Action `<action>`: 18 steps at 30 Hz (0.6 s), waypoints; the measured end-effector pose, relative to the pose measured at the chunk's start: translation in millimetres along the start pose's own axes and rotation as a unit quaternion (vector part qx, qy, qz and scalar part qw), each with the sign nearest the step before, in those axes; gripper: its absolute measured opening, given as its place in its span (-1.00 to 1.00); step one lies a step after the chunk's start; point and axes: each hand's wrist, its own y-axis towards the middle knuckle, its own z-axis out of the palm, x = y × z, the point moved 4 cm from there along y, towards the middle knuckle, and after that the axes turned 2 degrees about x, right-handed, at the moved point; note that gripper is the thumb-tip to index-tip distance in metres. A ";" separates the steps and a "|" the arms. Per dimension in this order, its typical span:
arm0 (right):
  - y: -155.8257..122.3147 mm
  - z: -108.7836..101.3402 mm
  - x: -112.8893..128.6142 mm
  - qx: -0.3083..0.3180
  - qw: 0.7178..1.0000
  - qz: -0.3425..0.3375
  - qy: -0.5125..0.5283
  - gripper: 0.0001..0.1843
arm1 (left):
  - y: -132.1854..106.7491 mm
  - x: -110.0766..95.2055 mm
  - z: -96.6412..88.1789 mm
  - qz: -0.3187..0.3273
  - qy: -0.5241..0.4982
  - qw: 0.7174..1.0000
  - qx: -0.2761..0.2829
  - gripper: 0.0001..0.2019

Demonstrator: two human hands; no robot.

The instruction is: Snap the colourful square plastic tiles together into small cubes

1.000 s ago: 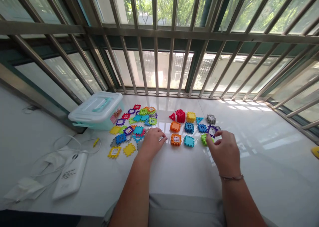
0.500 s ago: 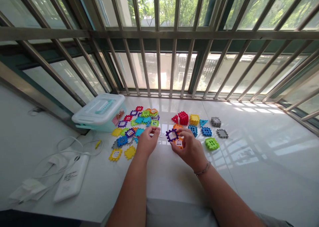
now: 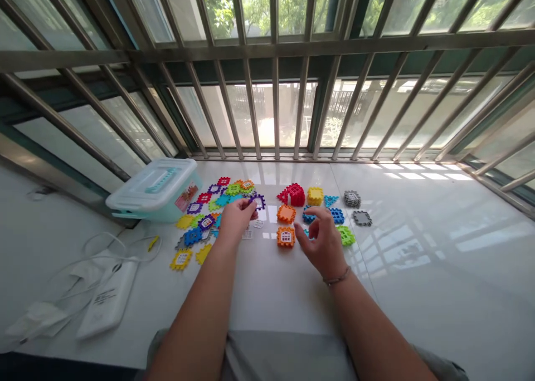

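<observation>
My left hand [image 3: 238, 219] pinches a purple window tile [image 3: 259, 202], a square plastic building piece with notched edges, over the right side of a mixed pile. My right hand [image 3: 321, 242] hovers with thumb and fingers apart, nothing between them. Just left of its thumb lie an orange stack [image 3: 286, 214] and an orange window tile [image 3: 286, 237]. Partly hidden behind this hand are blue tiles [image 3: 336, 215] and a green stack [image 3: 346, 235]. Red pieces [image 3: 296, 194], a yellow stack [image 3: 315, 195] and a blue triangle [image 3: 331, 201] sit farther back.
At left stands a lidded turquoise box [image 3: 154, 189]. Yellow tiles [image 3: 181, 259] and a blue tile [image 3: 193, 236] edge the mixed pile. Grey tiles [image 3: 352, 198] lie at right. A white power strip [image 3: 107, 297] with cables is at lower left. Metal bars [image 3: 276, 108] border the back.
The purple window tile has gone from my right hand, whose fingers have spread. My left hand now holds a purple window tile and has moved slightly up. The view has shifted a little.
</observation>
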 end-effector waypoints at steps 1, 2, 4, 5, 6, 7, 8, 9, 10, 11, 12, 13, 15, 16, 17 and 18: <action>0.6 -1.8 -3.2 -0.010 1.000 0.029 0.006 -0.67 | 13.6 -3.5 4.3 -0.008 0.020 1.000 0.001 -0.71; 0.7 -2.4 -5.5 -0.015 0.998 0.054 0.013 -0.69 | 26.1 -7.2 10.1 -0.018 0.042 0.999 0.006 -0.73; -0.2 -0.9 -6.2 -0.012 0.996 0.080 0.029 -0.71 | 46.2 -13.5 23.9 -0.041 0.094 0.994 0.021 -0.71; -0.7 0.4 -5.1 -0.008 0.996 0.081 0.035 -0.71 | 53.6 -16.1 30.7 -0.047 0.121 0.991 0.027 -0.64; -1.2 1.7 -3.7 -0.004 0.996 0.077 0.039 -0.71 | 59.2 -18.0 36.6 -0.051 0.149 0.987 0.031 -0.58; -1.6 2.7 -2.4 -0.002 0.996 0.073 0.043 -0.72 | 63.3 -19.4 41.3 -0.052 0.177 0.982 0.030 -0.56; -1.7 3.4 -1.4 0.000 0.996 0.070 0.047 -0.72 | 66.0 -20.5 44.9 -0.049 0.207 0.977 0.027 -0.57; -1.6 3.8 -1.0 0.001 0.996 0.068 0.052 -0.73 | 67.5 -21.9 47.1 -0.042 0.237 0.970 0.022 -0.60; -1.3 3.8 -0.9 0.003 0.996 0.068 0.058 -0.73 | 67.9 -23.7 48.1 -0.030 0.267 0.963 0.012 -0.64; -0.8 3.5 -1.0 0.003 0.996 0.069 0.064 -0.73 | 67.2 -26.4 47.9 -0.015 0.297 0.955 0.001 -0.68; -0.2 2.9 -1.3 0.003 0.995 0.070 0.069 -0.72 | 65.2 -29.9 46.6 0.003 0.324 0.946 -0.011 -0.69; 0.6 2.2 -1.7 0.001 0.995 0.072 0.074 -0.72 | 61.9 -34.1 44.4 0.020 0.348 0.937 -0.021 -0.68; 1.9 0.7 -2.4 -0.004 0.994 0.078 0.080 -0.73 | 50.1 -43.1 37.6 0.050 0.386 0.921 -0.027 -0.67; 2.5 0.2 -2.8 -0.006 0.993 0.084 0.083 -0.74 | 41.2 -47.1 33.6 0.066 0.401 0.914 -0.020 -0.68; 2.8 -0.1 -3.1 -0.007 0.992 0.091 0.087 -0.76 | 30.2 -50.2 29.1 0.080 0.412 0.908 -0.009 -0.70; 3.1 -0.1 -3.2 -0.008 0.991 0.097 0.092 -0.79 | 17.3 -51.8 24.4 0.093 0.421 0.902 0.004 -0.72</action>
